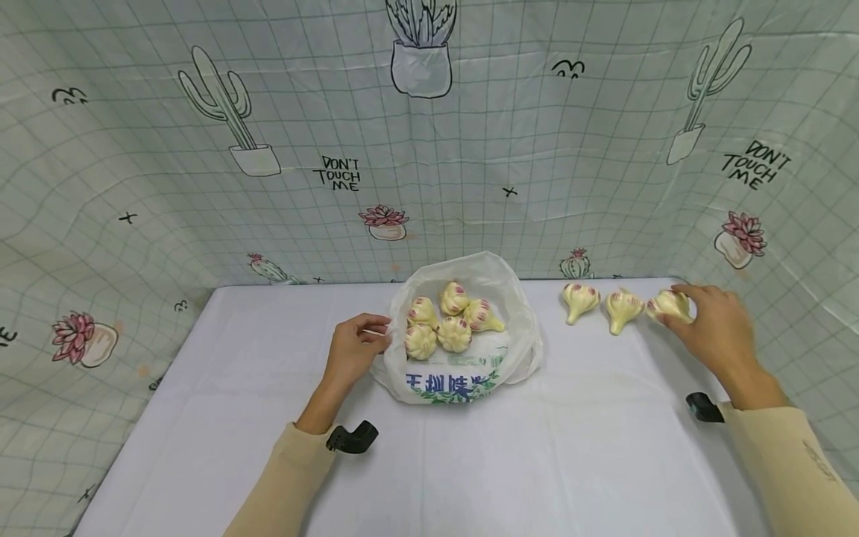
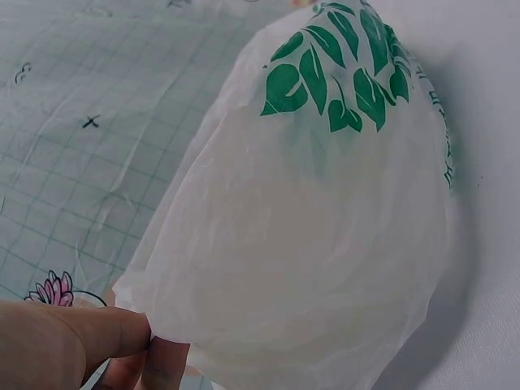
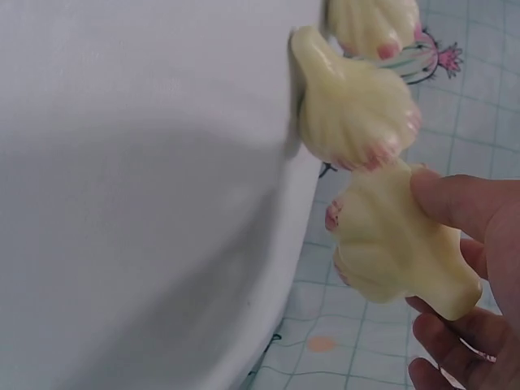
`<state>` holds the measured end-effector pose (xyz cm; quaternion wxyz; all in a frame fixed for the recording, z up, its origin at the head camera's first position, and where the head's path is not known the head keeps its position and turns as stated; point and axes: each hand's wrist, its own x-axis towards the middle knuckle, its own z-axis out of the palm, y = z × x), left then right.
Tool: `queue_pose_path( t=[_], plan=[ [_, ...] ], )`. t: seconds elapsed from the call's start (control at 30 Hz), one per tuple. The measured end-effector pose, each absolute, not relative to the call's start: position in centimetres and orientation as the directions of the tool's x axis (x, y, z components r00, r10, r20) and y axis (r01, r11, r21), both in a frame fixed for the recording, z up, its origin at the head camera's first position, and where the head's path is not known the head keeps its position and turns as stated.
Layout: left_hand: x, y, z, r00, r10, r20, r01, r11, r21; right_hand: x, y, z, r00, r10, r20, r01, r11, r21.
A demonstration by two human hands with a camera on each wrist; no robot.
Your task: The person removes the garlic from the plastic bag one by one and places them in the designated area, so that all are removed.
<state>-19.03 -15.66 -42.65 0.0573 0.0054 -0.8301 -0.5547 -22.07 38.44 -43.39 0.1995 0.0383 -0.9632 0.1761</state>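
Observation:
A white plastic bag (image 1: 523, 350) with green leaf print and blue characters lies opened in the middle of the table, several garlic bulbs (image 1: 454, 333) inside it. My left hand (image 1: 359, 347) pinches the bag's left rim between thumb and fingers; the left wrist view shows the bag's outer side (image 2: 301, 236) close up. Over at the right, my right hand (image 1: 721, 328) holds a garlic bulb (image 3: 390, 236) between thumb and fingers. Two more garlic bulbs, one nearer (image 1: 624, 309) and one farther left (image 1: 580, 300), lie in a row beside it.
A white cloth covers the table (image 1: 201, 418). Behind and at both sides hangs a pale grid-patterned curtain (image 1: 456, 164) with cactus drawings. Black wrist devices show at the left (image 1: 353, 438) and right (image 1: 705, 408) sleeves.

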Motion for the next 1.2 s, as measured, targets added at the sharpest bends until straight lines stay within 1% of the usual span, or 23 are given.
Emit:
queue_pose_path(
  t=[0.23, 0.67, 1.2],
  plan=[
    [-19.1, -15.7, -42.7, -0.993, -0.08, 0.086, 0.048, 0.393, 0.918, -22.8, 38.8, -43.8, -0.925, 0.005, 0.38, -0.121, 0.944, -0.308],
    [-19.2, -15.8, -42.7, -0.993, -0.077, 0.089, 0.052, 0.391, 0.919, -24.1, 38.6, -44.2, -0.944, 0.057, 0.324, -0.055, 0.944, -0.326],
    [-19.1, -15.9, -42.6, -0.994, -0.079, 0.078, 0.042, 0.387, 0.921, -24.8, 38.7, -44.7, -0.941, 0.097, 0.324, -0.022, 0.939, -0.344]
  ],
)
